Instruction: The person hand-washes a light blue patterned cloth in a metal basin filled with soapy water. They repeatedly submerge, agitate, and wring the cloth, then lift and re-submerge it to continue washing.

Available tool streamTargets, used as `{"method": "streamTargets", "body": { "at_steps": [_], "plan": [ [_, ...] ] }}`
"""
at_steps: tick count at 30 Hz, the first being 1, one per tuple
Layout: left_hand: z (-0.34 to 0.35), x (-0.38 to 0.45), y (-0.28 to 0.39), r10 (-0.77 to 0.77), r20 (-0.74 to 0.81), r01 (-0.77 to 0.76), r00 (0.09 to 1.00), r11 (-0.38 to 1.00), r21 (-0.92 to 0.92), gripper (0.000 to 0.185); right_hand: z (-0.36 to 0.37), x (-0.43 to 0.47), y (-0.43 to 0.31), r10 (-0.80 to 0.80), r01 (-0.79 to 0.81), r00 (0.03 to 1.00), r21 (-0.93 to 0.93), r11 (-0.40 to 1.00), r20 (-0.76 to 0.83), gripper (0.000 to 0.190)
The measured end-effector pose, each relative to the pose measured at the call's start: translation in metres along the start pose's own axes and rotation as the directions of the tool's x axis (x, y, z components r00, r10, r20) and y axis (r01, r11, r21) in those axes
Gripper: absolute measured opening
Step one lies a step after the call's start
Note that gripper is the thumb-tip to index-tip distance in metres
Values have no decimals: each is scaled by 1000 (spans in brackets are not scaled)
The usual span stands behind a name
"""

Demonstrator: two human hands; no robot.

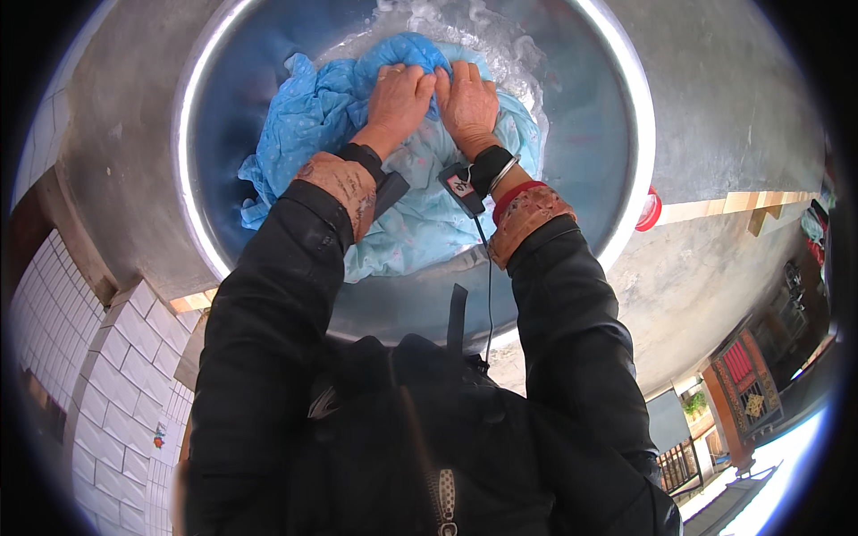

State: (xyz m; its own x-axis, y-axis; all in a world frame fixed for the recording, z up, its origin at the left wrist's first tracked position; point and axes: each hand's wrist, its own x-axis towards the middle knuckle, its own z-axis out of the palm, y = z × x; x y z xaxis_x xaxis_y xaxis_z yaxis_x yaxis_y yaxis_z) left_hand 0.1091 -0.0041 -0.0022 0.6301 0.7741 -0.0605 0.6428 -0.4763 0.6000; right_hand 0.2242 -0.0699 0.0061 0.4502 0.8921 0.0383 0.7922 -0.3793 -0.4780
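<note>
A wide metal basin (pixel 593 167) lies before me, with wet cloth inside it. My left hand (pixel 401 97) grips a bunched blue cloth with small pale dots (pixel 312 120). Beside it, thumbs nearly meeting, my right hand (pixel 468 104) has its fingers curled over the same blue bunch. Beneath both hands spreads a pale aqua cloth with a small print (pixel 415 231). Soapy water with suds (pixel 496 33) shows past my fingertips at the far side. The fingertips themselves are partly hidden in the fabric.
A grey concrete surface (pixel 717 100) surrounds the basin. Just outside its rim at right is a red round object (pixel 649 210). White wall tiles (pixel 120 362) stand at lower left. A black cable (pixel 489 295) runs from my right wrist device (pixel 461 189) toward my jacket.
</note>
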Motion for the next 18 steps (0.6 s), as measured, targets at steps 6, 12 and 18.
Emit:
{"method": "streamTargets", "body": {
  "at_steps": [6, 12, 18],
  "plan": [
    [-33, 38, -48, -66, -251, 68, 966, 998, 3, 47, -33, 9, 58, 258, -257, 966, 228, 939, 27, 45],
    [-15, 37, 6, -112, 174, 170, 978, 914, -369, 56, -52, 5, 45, 508, -682, 732, 504, 530, 454, 51],
    [-71, -85, 54, 9, -53, -19, 999, 983, -180, 29, -77, -91, -30, 79, -5, 977, 350, 937, -197, 35]
  ]
}}
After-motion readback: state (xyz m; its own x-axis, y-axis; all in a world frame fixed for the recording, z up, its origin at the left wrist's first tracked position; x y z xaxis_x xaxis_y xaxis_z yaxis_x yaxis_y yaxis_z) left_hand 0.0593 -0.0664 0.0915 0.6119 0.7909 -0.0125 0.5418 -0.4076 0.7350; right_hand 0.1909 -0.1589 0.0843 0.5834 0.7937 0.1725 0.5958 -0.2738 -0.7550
